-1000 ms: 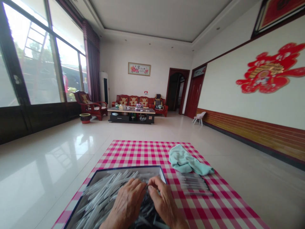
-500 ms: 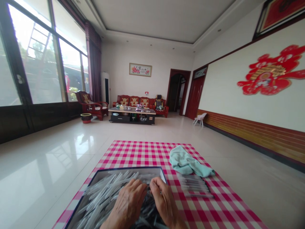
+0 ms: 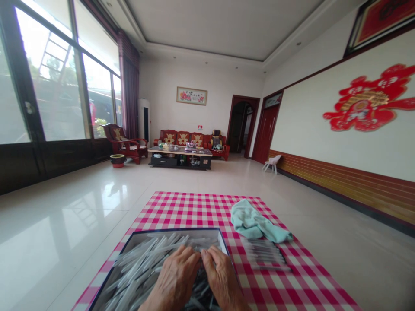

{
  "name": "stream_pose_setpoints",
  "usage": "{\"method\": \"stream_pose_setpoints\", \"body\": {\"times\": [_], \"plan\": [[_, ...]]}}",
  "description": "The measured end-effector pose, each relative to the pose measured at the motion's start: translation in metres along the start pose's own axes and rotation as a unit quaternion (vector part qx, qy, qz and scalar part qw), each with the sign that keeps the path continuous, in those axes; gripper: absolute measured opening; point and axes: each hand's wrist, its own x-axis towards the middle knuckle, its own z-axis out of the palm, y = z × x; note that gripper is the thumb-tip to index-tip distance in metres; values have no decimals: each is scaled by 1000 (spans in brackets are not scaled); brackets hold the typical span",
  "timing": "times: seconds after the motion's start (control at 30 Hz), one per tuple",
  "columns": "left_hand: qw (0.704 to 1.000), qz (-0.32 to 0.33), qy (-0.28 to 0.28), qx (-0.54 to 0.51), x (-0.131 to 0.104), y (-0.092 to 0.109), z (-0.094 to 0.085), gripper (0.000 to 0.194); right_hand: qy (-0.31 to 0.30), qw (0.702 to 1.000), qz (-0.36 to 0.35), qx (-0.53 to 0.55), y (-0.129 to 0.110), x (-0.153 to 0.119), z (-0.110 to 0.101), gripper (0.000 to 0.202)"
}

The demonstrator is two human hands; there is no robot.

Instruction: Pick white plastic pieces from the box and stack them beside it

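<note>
Over a shallow white box with a dark blue rim (image 3: 194, 230), my left hand (image 3: 177, 276) and my right hand (image 3: 222, 274) meet at their fingertips. Fingers of both are bent and closed; whatever lies between them is too small and hidden to make out. Many thin translucent plastic sticks or tubes (image 3: 139, 268), some with dark parts, fill the box in a loose heap. To the right of the box, a row of similar sticks (image 3: 267, 255) lies side by side, just below a crumpled mint-green cloth (image 3: 254, 222).
The table has a pink and white checked cover (image 3: 191, 209). Farther off stand a low dark coffee table (image 3: 180, 160), a red wooden sofa (image 3: 183, 137), a red armchair (image 3: 125, 144) and a small white chair (image 3: 272, 163). Tall windows line the left side.
My right hand's fingers have lowered and come closer to my left fingertips, narrowing the gap between them. My left hand has barely moved.
</note>
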Motion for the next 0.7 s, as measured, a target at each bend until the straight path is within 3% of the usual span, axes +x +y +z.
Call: {"method": "stream_pose_setpoints", "body": {"times": [0.17, 0.43, 0.7], "plan": [[1000, -6, -1, -2, 0, 0, -1, 23, -6, 998, 31, 48, -7, -1, -9, 49], [1000, -22, -22, 5, -2, -1, -1, 24, -49, 998, -2, 37, -7, -2, -13, 30], [1000, -19, -22, -7, -2, 0, 1, 23, -42, 998, 33, 29, -5, -1, -8, 46]]}}
